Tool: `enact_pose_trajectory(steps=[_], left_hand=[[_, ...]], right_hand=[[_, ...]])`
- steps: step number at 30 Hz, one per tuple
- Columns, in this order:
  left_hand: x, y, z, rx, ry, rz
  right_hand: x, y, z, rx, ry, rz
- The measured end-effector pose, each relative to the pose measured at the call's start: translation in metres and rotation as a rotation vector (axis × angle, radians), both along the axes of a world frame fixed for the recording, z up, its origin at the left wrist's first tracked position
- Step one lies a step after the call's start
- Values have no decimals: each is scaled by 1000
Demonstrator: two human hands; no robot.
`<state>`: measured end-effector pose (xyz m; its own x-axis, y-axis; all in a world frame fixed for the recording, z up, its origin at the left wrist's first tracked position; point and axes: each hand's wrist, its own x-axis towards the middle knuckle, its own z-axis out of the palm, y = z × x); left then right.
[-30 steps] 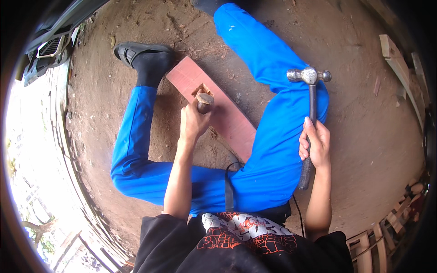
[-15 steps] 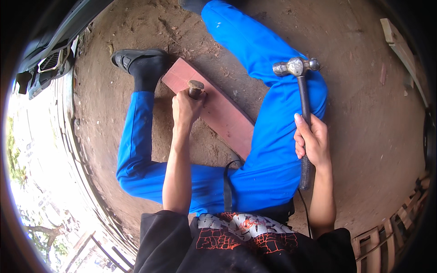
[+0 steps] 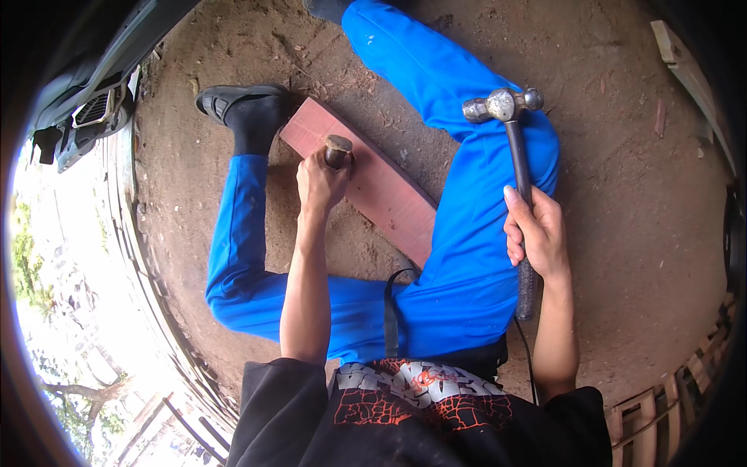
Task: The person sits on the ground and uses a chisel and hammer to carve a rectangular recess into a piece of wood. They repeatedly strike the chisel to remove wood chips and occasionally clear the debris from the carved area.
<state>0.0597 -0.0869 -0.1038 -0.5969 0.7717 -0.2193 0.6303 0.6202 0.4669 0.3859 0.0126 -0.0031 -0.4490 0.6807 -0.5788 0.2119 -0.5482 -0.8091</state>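
My left hand (image 3: 322, 180) is closed around a chisel (image 3: 338, 149) with a thick dark shaft and a flattened, worn top; its lower end is hidden below my fist. The chisel stands over the reddish wooden plank (image 3: 389, 208), which lies slantwise on the ground between my legs. Off to the right, my right hand (image 3: 537, 233) grips the handle of a ball-peen hammer (image 3: 517, 148). The hammer's metal head is raised above my bent right knee, apart from the chisel, with the thumb along the handle.
My legs in blue trousers (image 3: 473, 226) frame the plank on both sides. Bare dirt ground (image 3: 622, 233) surrounds me. A vehicle part (image 3: 97, 105) juts in at the upper left. A pale board (image 3: 692, 86) lies far right, with wooden slats (image 3: 646, 424) at the lower right.
The hammer head has shifted very slightly left and up in my right hand. My left hand keeps the chisel over the same part of the plank; the view has shifted a little.
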Motion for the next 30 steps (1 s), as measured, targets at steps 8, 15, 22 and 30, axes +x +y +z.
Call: enact_pose_trajectory(steps=[8,15,22,30], left_hand=[[-25,-11,17,10,-207,110],[-19,10,122,784,-581,422],[-28,35,148,1206,-508,574],[-28,47,86,1181,-417,614]], right_hand=[[-4,2,4,-42,-16,5],[-5,2,5,-51,-43,3],[-11,3,10,-36,-100,25],[-19,3,13,-33,-178,20]])
